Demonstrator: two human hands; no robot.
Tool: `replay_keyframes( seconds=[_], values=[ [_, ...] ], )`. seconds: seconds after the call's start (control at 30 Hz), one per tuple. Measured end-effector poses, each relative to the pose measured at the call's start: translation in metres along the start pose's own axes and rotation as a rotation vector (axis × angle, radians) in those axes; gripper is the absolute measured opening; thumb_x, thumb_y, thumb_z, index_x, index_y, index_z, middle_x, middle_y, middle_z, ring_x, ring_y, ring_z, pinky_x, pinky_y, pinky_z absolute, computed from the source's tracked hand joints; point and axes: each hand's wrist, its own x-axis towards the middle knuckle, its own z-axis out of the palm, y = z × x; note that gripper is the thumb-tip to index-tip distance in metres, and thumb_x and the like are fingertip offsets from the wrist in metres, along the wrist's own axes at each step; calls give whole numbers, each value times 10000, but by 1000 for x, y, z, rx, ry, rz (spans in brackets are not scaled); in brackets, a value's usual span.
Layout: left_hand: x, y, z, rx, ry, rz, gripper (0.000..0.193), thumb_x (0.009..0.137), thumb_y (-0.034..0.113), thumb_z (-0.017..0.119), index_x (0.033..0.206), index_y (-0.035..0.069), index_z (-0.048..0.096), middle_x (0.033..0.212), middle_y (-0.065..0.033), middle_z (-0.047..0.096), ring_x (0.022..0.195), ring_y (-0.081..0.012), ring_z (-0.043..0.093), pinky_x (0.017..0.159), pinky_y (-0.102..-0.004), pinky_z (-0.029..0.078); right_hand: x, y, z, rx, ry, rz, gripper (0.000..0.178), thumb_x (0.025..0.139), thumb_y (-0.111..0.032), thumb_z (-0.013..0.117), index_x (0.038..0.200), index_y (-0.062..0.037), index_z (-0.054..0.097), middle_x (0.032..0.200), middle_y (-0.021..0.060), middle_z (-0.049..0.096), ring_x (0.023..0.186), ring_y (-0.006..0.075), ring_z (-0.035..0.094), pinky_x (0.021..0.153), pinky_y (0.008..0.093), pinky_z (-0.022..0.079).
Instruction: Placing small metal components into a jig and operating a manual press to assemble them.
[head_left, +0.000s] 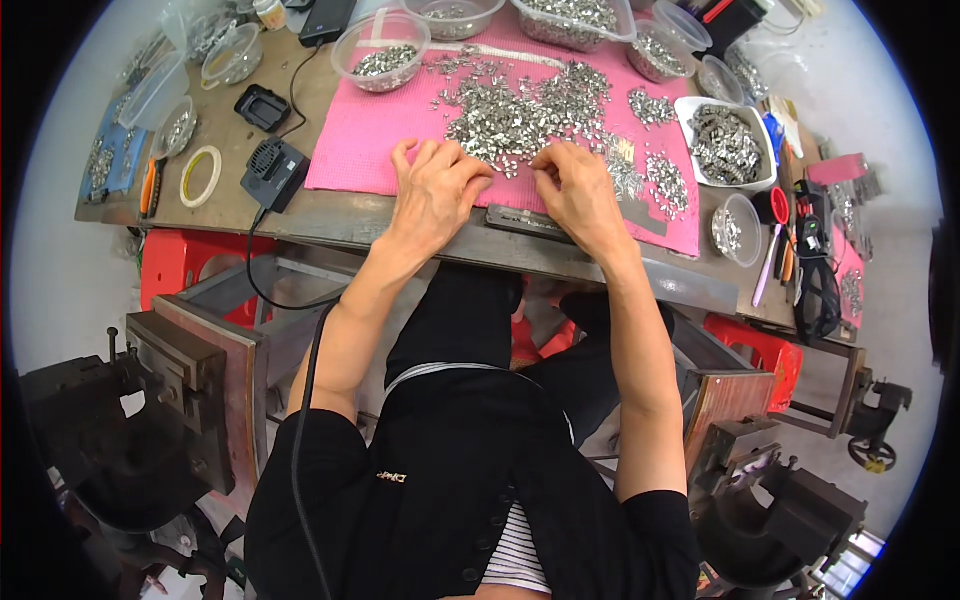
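Observation:
Both hands rest at the near edge of a pile of small silver metal pieces [520,112], spread over a pink textured mat [350,130]. My left hand [432,192] is at the pile's near left, its thumb and forefinger drawn together. My right hand [582,192] mirrors it at the near right, fingers curled in a pinch. Anything held between either set of fingertips is too small to make out. A flat dark grey bar [528,222] lies along the table's front edge, just below the gap between my hands. Smaller heaps [666,185] of metal pieces lie right of my right hand.
Clear tubs [381,62] of metal pieces stand behind the pile. A white container [726,145] of metal parts sits at right, near a round tub [737,229]. At left are a black charger [274,172] with a cable and a tape roll [201,177]. Vises flank me below.

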Motion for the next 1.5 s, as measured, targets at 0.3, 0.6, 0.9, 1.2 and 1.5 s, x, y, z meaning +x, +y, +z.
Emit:
replay_keyframes(
  seconds=[0.3, 0.6, 0.9, 1.2, 1.5],
  values=[
    [0, 0, -1, -23, -13, 0, 82, 867, 166, 756, 940, 136, 732, 870, -9, 589, 908, -206, 570, 1028, -482, 304, 1, -10, 16, -85, -21, -97, 98, 853, -114, 737, 932, -59, 724, 835, 100, 601, 848, 301, 593, 768, 425, 468],
    [-1, 6, 2, -138, -7, -30, 72, 899, 94, 705, 962, 72, 677, 890, -42, 631, 889, -225, 596, 961, -420, 392, 13, 0, 22, 37, 0, -49, 69, 855, -68, 706, 898, -22, 679, 827, 122, 618, 808, 309, 617, 729, 427, 489],
    [-13, 43, 6, -564, -48, -91, 84, 913, 11, 670, 986, 3, 631, 899, -113, 641, 836, -264, 630, 766, -365, 503, -31, -16, -22, 245, 3, 277, 111, 922, -50, 679, 975, 11, 604, 893, 164, 690, 820, 332, 670, 726, 409, 519],
    [-19, 48, 19, -582, -5, -22, 119, 883, -39, 682, 982, -20, 619, 970, -132, 623, 877, -286, 635, 769, -366, 513, -63, -31, -5, 131, 114, 63, 164, 859, 46, 676, 966, -18, 569, 929, 114, 625, 863, 318, 603, 791, 411, 433],
    [-18, 52, 16, -432, 8, 70, 141, 853, -31, 703, 972, -19, 627, 971, -145, 626, 894, -325, 637, 776, -395, 515, -68, -29, -1, 37, 149, 38, 166, 854, 37, 681, 963, -21, 569, 930, 110, 625, 855, 315, 605, 778, 415, 429]
  ],
)
